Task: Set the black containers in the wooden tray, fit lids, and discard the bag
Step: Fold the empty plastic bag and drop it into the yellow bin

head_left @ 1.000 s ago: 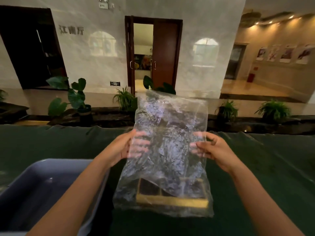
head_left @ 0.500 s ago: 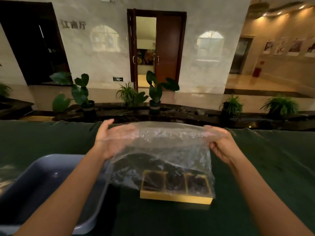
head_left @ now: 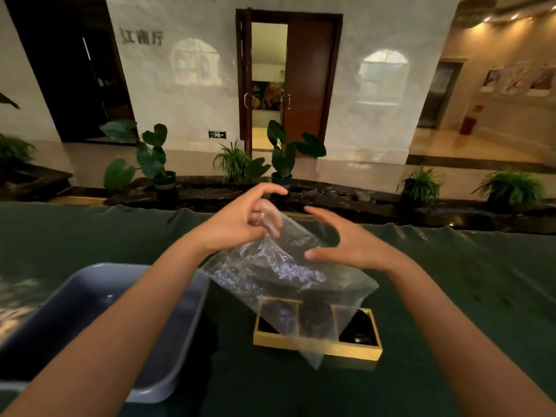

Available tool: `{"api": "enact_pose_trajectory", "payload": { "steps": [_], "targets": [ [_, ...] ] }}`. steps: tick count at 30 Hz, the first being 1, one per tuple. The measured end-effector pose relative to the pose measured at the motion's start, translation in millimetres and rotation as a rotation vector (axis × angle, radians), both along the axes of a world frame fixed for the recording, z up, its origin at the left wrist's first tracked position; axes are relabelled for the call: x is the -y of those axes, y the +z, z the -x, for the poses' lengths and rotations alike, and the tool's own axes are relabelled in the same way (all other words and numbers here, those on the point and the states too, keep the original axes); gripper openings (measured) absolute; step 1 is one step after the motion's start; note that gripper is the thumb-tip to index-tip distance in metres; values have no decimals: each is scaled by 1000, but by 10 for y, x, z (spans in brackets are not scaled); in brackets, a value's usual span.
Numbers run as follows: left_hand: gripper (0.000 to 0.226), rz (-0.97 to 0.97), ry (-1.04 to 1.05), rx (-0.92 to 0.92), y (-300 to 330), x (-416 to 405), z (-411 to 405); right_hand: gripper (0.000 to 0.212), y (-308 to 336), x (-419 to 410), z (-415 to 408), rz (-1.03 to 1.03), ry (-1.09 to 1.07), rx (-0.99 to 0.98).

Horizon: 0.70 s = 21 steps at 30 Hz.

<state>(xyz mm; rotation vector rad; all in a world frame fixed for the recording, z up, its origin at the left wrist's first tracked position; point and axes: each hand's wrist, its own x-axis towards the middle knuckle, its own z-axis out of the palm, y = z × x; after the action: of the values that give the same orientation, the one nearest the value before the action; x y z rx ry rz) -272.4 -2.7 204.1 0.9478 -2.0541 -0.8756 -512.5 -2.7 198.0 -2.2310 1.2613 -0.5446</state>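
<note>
Clear bag (head_left: 285, 266), frame centre: pinched by left hand (head_left: 237, 224); right hand (head_left: 346, 242) spread open beside it, above wooden tray (head_left: 316, 347).

Left hand (head_left: 240, 224) pinches the top corner of the clear plastic bag (head_left: 279, 272), fingers closed on the film. Right hand (head_left: 346, 245) at 3 o'clock of it, fingers spread and curved, against the bag's right edge. Bag hangs tilted, lower corner draped over the wooden tray (head_left: 319, 347) on green cloth (head_left: 466, 296). Black container (head_left: 359, 329) visible in tray's right compartment. Grey bin (head_left: 168, 350) at 9 o'clock of tray.
</note>
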Motion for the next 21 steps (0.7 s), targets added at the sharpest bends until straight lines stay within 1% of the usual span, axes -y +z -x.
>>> {"api": "enact_pose_trajectory", "payload": {
  "steps": [1, 2, 3, 4, 5, 6, 7, 8, 9, 11, 13, 14, 15, 16, 17, 18, 19, 20, 21],
  "targets": [
    [73, -1, 2, -15, 11, -10, 57, 76, -13, 3, -58, -87, 61, 18],
    [74, 4, 31, -46, 18, -19, 99, 61, -42, 8, -96, -123, 94, 40],
    [76, 30, 120, -94, 5, -19, 120, 41, -92, 22, -112, -117, 78, 73],
    [79, 84, 274, -157, -27, -22, 124, 27, -145, 44, -116, -95, 21, 139],
    [84, 143, 466, -233, -85, -32, 112, 21, -191, 63, -119, -100, -70, 244],
    [93, 160, 631, -317, -156, -60, 98, 20, -241, 80, -122, -139, -162, 386],
    [104, 123, 721, -386, -247, -88, 88, 20, -283, 85, -126, -204, -231, 547],
    [115, 52, 736, -412, -344, -114, 97, 21, -304, 79, -130, -251, -275, 687],
    [125, -37, 703, -401, -438, -132, 120, 22, -315, 73, -133, -269, -299, 777],
    [139, -269, 592, -385, -578, -139, 175, 16, -348, 80, -143, -278, -318, 862],
    [149, -557, 459, -504, -640, -131, 175, 13, -363, 78, -175, -334, -338, 929],
    [149, -660, 400, -587, -650, -128, 170, 13, -366, 81, -186, -383, -347, 971],
    [144, -698, 379, -664, -668, -123, 159, 13, -370, 88, -188, -439, -348, 1005],
    [135, -683, 387, -736, -691, -111, 147, 13, -366, 89, -179, -502, -345, 1031],
    [126, -625, 402, -790, -708, -103, 136, 12, -365, 96, -164, -567, -348, 1055],
    [117, -528, 414, -803, -716, -105, 131, 11, -366, 100, -145, -625, -360, 1078],
    [109, -399, 415, -754, -720, -120, 125, 11, -372, 106, -128, -664, -384, 1096],
    [100, -255, 403, -655, -712, -139, 118, 15, -381, 109, -116, -680, -423, 1100],
    [92, -120, 372, -538, -700, -165, 106, 23, -399, 117, -105, -680, -469, 1092]
  ]
}}
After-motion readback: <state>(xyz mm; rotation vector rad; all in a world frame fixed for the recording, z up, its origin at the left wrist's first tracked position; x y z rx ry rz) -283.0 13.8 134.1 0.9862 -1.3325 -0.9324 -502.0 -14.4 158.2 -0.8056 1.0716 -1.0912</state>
